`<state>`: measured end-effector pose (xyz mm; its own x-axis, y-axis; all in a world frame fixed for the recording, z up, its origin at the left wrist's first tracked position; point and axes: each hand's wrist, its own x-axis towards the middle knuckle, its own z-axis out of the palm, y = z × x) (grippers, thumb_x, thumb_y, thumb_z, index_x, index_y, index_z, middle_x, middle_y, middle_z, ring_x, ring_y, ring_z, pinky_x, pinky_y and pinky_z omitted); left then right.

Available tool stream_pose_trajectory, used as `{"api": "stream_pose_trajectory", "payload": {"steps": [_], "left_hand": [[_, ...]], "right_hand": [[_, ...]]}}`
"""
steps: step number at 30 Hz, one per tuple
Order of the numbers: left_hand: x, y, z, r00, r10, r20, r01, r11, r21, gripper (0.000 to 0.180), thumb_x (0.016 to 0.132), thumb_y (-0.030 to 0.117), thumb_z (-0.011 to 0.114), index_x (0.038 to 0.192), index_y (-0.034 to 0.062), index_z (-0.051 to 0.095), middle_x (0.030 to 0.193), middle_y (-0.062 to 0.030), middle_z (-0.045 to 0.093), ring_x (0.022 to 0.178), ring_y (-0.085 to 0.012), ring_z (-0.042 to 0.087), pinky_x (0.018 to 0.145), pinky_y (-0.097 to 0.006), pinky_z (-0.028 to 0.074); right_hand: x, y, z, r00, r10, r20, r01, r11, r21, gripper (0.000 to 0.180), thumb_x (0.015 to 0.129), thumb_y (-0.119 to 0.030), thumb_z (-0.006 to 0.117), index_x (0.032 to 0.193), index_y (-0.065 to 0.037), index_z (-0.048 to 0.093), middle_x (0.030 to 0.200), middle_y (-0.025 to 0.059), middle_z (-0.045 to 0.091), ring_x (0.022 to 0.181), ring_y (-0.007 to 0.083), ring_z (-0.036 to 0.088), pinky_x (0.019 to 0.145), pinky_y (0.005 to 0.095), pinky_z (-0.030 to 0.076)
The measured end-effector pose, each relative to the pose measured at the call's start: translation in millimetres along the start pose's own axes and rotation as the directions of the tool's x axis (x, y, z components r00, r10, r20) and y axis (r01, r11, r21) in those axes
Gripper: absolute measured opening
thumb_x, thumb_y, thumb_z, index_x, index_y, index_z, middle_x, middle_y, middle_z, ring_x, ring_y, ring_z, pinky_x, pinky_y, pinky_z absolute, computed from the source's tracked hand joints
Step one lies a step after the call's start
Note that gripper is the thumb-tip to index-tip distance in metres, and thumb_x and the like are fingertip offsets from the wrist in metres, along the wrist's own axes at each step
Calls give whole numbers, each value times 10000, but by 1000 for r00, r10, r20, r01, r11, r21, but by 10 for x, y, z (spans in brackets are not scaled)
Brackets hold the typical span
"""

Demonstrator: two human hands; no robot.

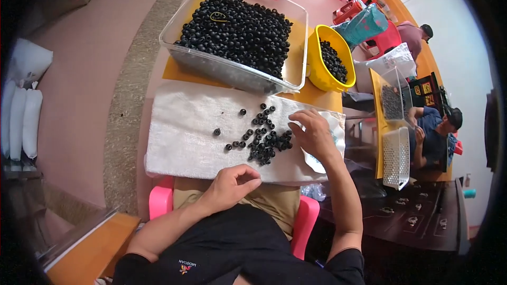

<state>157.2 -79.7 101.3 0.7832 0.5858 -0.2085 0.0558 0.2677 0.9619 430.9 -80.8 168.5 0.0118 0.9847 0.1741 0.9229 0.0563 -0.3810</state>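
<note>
Small round black pieces (262, 150), each with a hole in it, lie loosely heaped on a white cloth (179, 137) in front of me. A few sit apart, left of the heap. Over the cloth's right part, beside the heap, my right hand (315, 134) has its fingers bent and apart, with nothing visible in them. My left hand (231, 186) is at the cloth's near edge, below the heap. Its fingers are curled in toward the thumb, and whatever they may hold is hidden.
Behind the cloth stands a large clear bin (237, 76) filled with similar black pieces. To its right, a yellow basin (312, 68) holds more. A white paper or bag (338, 137) lies under my right wrist. Further right, a person (433, 132) sits by a white perforated basket (396, 161).
</note>
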Motion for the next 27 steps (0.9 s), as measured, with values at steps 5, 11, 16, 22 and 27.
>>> {"api": "stream_pose_trajectory", "payload": {"steps": [5,11,16,22,27], "left_hand": [[0,-51,7,1000,26,-6,-26,1000,-10,191,909,148,680,1013,-11,663,884,6,646,788,-46,558,710,-221,481],[13,-38,17,999,46,-10,-46,999,0,179,909,143,682,1008,-6,666,872,18,638,785,-37,550,700,-213,475],[13,-36,5,998,67,-17,-67,998,0,183,906,149,686,1004,-5,668,865,22,637,778,-34,545,694,-212,473],[5,-19,14,998,58,-31,-59,998,-6,200,903,171,694,995,-4,671,860,23,635,779,-29,542,691,-207,469],[14,-67,21,992,17,-123,-55,947,-316,226,919,94,665,1107,-20,616,950,-25,651,856,-84,607,782,-243,518]], "right_hand": [[147,-31,160,996,-70,53,72,996,-44,171,803,-82,701,969,-49,675,952,113,677,950,316,621,827,399,499],[300,-58,334,992,-127,-3,124,979,-164,202,830,-102,658,1029,-71,657,994,104,640,952,307,612,821,402,493],[336,-27,393,992,-40,116,67,969,-239,166,835,-115,645,993,-64,656,956,102,631,909,302,606,803,401,490],[185,-86,303,998,-69,11,70,989,-130,169,770,-81,696,934,-53,664,895,113,650,896,301,621,790,391,495],[-229,-504,216,989,-106,-104,121,981,154,252,692,-15,750,924,-47,656,885,135,663,822,296,649,716,366,517]]}}
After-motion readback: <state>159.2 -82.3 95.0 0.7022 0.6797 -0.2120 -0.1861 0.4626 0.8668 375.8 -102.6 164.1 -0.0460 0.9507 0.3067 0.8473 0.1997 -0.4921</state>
